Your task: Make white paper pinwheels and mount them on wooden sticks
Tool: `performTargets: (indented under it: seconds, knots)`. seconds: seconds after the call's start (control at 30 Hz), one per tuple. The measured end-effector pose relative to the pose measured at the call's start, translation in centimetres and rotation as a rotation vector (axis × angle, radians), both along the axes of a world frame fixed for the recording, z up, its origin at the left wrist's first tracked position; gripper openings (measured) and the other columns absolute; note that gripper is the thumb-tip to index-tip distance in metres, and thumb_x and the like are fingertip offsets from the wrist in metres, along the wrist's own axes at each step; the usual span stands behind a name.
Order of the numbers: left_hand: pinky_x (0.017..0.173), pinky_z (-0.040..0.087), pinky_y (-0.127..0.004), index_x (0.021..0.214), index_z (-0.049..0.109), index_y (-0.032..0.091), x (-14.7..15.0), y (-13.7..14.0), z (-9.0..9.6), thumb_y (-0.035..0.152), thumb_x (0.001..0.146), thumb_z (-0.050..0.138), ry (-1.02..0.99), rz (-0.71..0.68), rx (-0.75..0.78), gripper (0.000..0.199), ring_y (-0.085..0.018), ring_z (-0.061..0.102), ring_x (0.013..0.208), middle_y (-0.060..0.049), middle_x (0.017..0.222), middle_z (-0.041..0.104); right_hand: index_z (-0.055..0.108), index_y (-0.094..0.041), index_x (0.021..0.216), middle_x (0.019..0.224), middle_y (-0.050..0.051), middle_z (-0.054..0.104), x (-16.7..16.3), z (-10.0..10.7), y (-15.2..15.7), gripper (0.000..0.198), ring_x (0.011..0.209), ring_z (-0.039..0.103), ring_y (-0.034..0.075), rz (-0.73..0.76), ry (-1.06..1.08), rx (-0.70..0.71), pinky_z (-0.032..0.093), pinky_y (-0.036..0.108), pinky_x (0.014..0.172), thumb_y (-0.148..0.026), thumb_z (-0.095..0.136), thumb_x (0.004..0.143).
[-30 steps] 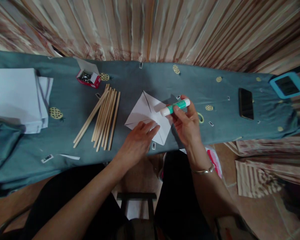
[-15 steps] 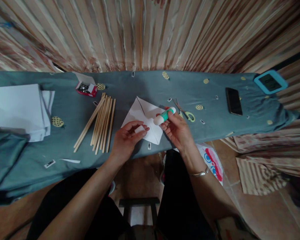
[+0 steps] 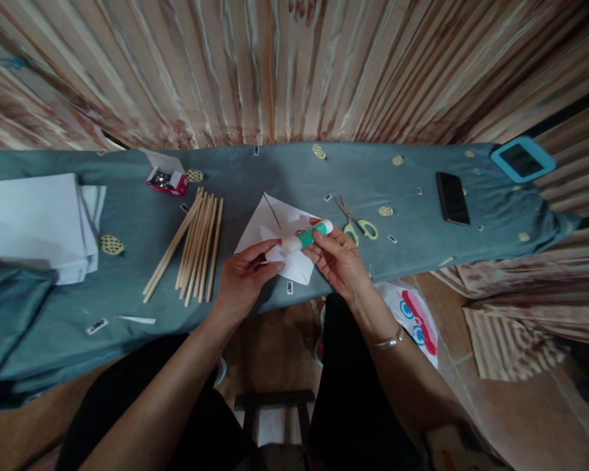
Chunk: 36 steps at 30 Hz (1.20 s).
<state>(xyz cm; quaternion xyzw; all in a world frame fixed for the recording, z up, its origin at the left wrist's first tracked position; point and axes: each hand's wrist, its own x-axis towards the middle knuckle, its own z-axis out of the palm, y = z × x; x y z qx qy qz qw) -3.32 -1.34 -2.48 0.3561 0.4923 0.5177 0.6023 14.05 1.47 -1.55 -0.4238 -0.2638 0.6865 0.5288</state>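
Note:
In my right hand (image 3: 341,258) is a glue stick (image 3: 306,237) with a green label and white ends, tilted over a folded white paper (image 3: 294,210). My left hand (image 3: 243,275) is at the stick's left white end. Its thumb and index finger are curled around something small and white, which I cannot tell from the paper behind. The paper lies on the cloth with its corners up and down and dark crease lines. Green-handled scissors (image 3: 357,226) lie with their blades spread just right of my right hand.
Wooden sticks (image 3: 196,248) lie left of the paper, with a red box of metal clips (image 3: 167,181) behind them. White sheets (image 3: 29,222) are stacked at far left. A black phone (image 3: 452,198) and a blue-framed device (image 3: 523,159) lie right. A paper strip (image 3: 135,320) is near the front edge.
The glue stick in my right hand has moved left and slightly down, so its white end now meets my left fingers. The view has shifted slightly.

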Motion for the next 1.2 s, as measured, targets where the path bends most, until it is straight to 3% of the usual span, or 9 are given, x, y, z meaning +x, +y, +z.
performTargets:
  seconds: [0.33,0.53,0.67,1.2]
  knots:
    - [0.083,0.056,-0.033,0.104,0.076,0.021,-0.3,-0.1,-0.6,0.029,0.062,0.086,0.072,-0.006,0.061,0.045,-0.018,0.069,0.086,-0.005,0.101,0.076,0.065,-0.025,0.099,0.079,-0.005,0.073,0.1,-0.5,0.0,0.040,0.076,0.072,0.013,0.031,-0.148,0.082,0.062,0.027,0.076,-0.035,0.085,0.066]
    - [0.080,0.059,-0.032,0.106,0.075,0.020,-0.6,-0.3,-0.6,0.033,0.069,0.081,0.262,-0.031,0.190,0.040,-0.018,0.069,0.088,-0.006,0.106,0.073,0.062,-0.026,0.103,0.084,-0.003,0.075,-0.2,-0.5,-0.2,0.044,0.082,0.072,0.015,0.040,-0.272,0.167,0.059,0.027,0.073,-0.039,0.084,0.067]
    - [0.081,0.059,-0.032,0.108,0.074,0.020,-0.7,-0.4,-0.6,0.032,0.074,0.075,0.335,-0.064,0.235,0.037,-0.019,0.069,0.091,-0.006,0.108,0.072,0.061,-0.027,0.104,0.078,-0.005,0.074,-0.4,-0.6,-0.4,0.043,0.075,0.071,0.014,0.063,-0.335,0.213,0.058,0.028,0.073,-0.039,0.083,0.069]
    - [0.089,0.054,-0.034,0.104,0.076,0.020,-3.2,-1.5,0.0,0.033,0.077,0.074,0.607,-0.052,0.335,0.030,-0.022,0.070,0.095,-0.007,0.106,0.075,0.063,-0.023,0.082,0.071,-0.007,0.069,-3.2,-0.4,-1.9,0.034,0.064,0.065,0.010,0.138,-0.192,0.111,0.056,0.025,0.070,-0.034,0.088,0.062]
